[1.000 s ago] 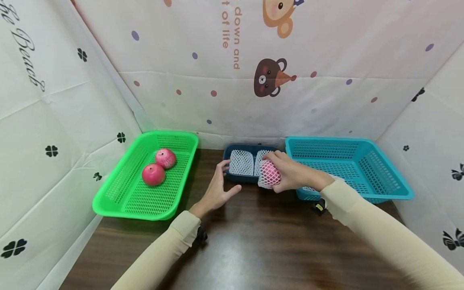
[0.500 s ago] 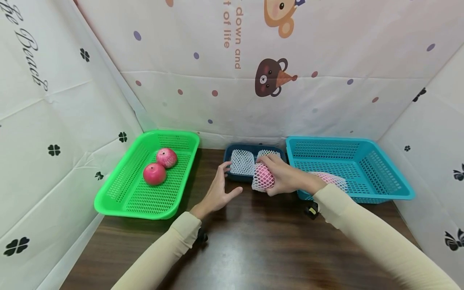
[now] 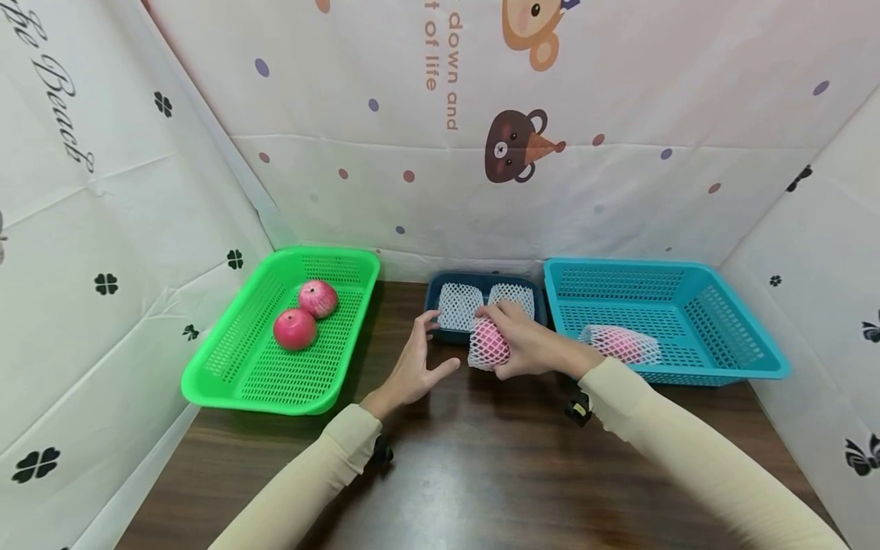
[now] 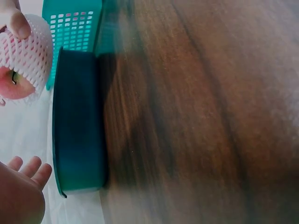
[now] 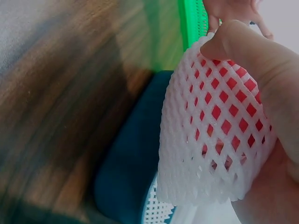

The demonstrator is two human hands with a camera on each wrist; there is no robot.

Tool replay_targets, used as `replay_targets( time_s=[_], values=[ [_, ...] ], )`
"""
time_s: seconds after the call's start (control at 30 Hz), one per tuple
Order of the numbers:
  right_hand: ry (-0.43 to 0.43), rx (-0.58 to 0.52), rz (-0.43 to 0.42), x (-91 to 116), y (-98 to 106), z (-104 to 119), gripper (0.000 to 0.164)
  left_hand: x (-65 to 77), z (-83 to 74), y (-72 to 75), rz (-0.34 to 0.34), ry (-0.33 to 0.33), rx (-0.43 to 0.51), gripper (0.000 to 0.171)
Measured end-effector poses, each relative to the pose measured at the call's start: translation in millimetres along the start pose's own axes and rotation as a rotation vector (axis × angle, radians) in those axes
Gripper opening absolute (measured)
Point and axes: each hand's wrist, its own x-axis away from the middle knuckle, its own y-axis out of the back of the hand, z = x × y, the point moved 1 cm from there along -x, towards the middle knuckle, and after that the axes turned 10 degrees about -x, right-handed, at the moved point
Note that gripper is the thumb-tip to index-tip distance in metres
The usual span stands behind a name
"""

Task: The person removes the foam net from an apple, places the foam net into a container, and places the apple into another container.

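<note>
On the dark wood-grain table [image 3: 440, 458] we list, left to right: one bright green perforated plastic basket [image 3: 282, 386], containing two bare, round red apple-like fruits [image 3: 296, 328]; one small navy-blue plastic tray [image 4: 78, 126], containing white foam-net sleeves [image 3: 461, 307] laid side by side; one turquoise perforated plastic basket [image 3: 612, 284], containing one sleeved red fruit [image 3: 624, 345] near its front wall. Held item: one round red fruit in a white foam net [image 3: 490, 344], raised at the near side of the navy tray. Right hand [image 3: 525, 344]: fingers curled round the netted piece, gripping it. Left hand [image 3: 409, 367]: fingers spread, holding nothing, just beside the tray's left end. Condition: stem end bare at the net's mouth. Step in hand, as we judge it: sleeving, nearly complete. Next move, in our view: the left fingers should steady the piece and the net be drawn evenly, pulled lightly lest it tear, ahead of transfer to the turquoise basket.
</note>
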Motion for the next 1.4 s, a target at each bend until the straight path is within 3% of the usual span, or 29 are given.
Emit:
replay_targets(
  time_s=[0.2,0.63,1.03,1.4],
  values=[
    [0.023,0.014,-0.020,0.5,-13.1,-4.7,0.093,3.0,-0.5,-1.4,0.034,0.019,-0.016,0.094],
    [0.041,0.005,0.007,1.4,-34.9,-8.2,0.090,8.4,-0.5,-5.5,0.046,0.017,0.000,0.084],
    [0.067,-0.014,0.018,6.4,-55.7,-11.8,0.086,10.6,-0.2,-7.1,0.048,0.011,-0.003,0.085],
    [-0.001,-0.049,0.063,6.8,-66.9,-15.8,0.088,12.5,3.9,-8.3,0.038,-0.001,0.011,0.083]
  ],
)
